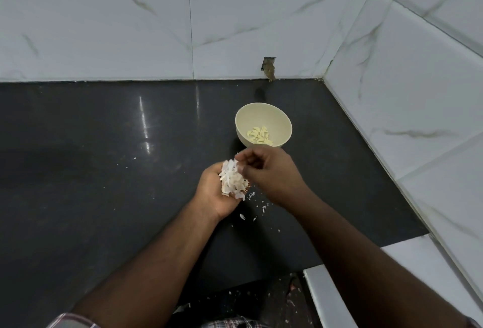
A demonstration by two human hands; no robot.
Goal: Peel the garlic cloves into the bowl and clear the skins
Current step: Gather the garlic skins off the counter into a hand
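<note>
counter (104, 171): glossy dark stone | wall tiles (104, 27): glossy marble-look | skins (231, 180): papery

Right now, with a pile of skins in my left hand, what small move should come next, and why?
Probably drop the right hand to the counter and pinch up the loose skin flakes lying just below both hands. The left hand already cups a heap of skins, the peeled cloves sit in the bowl, and those flakes look like the main mess left.
</note>
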